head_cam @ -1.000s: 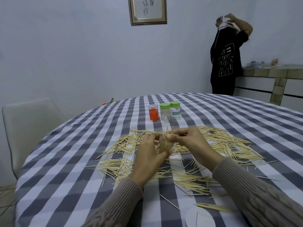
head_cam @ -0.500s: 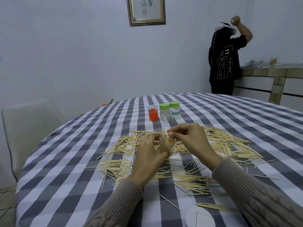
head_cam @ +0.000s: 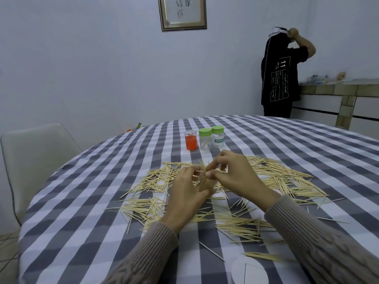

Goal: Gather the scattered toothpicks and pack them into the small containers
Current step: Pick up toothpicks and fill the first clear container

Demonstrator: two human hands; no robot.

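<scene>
I am holding a small bundle of thin pale wooden toothpicks point(head_cam: 202, 181) upright in my left hand point(head_cam: 187, 193), fingers curled round it just above the grey-and-white checked tablecloth point(head_cam: 82, 201). My right hand point(head_cam: 231, 173) is pinching at the top of that bundle, thumb and forefinger closing on the tips while the other fingers are arching above. A second ago this hand was lying lower and flatter against the bundle; it has now risen and is working at the top, so I judge that I am squaring the sticks up or adding one to them, not yet carrying them off.

The rest of the scattered toothpicks point(head_cam: 276, 177) are lying in a wide loose ring all round my hands, with more near my right sleeve. Well beyond them the small containers are standing in a row: a clear one with an orange insert point(head_cam: 191, 140), uncapped as far as I can tell, touching or just beside a clear green-capped jar point(head_cam: 205, 139), and a second green-capped jar with a label point(head_cam: 217, 136). The task is barely beginning: nearly everything is lying loose, and the bundle must be even before it will slide into a narrow mouth.

By the far wall another person in a dark top point(head_cam: 281, 72) is standing at a counter point(head_cam: 338, 87), and a pale chair point(head_cam: 34, 156) is sitting to my left.
</scene>
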